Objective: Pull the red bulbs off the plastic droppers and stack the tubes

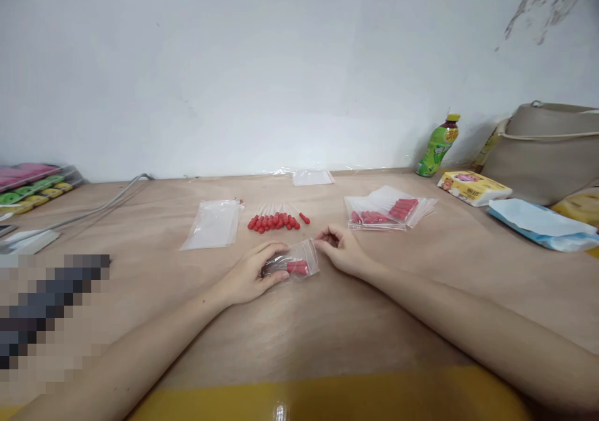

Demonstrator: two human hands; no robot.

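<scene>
A small clear zip bag point(306, 249) with a few red-ended pieces point(297, 267) inside lies in front of me. My left hand point(253, 272) curls around the bag's left end, fingers over the top and thumb along the near edge. At the bag's right edge, by the seal strip, the fingertips of my right hand point(345, 252) are pinched together. Just beyond is a pile of thin white sticks with red bulb ends point(276, 221). Left of that pile rests a stack of flat clear bags point(213, 224); to the right, overlapping bags holding red-ended pieces point(377, 212).
Another flat bag point(312, 178) lies by the wall. At right are a green drink bottle point(436, 150), a yellow tissue pack point(475, 187), a blue-white packet point(543, 221) and a grey handbag point(547, 153). A grey cable point(103, 206) and a tray of coloured rolls point(35, 184) are at left.
</scene>
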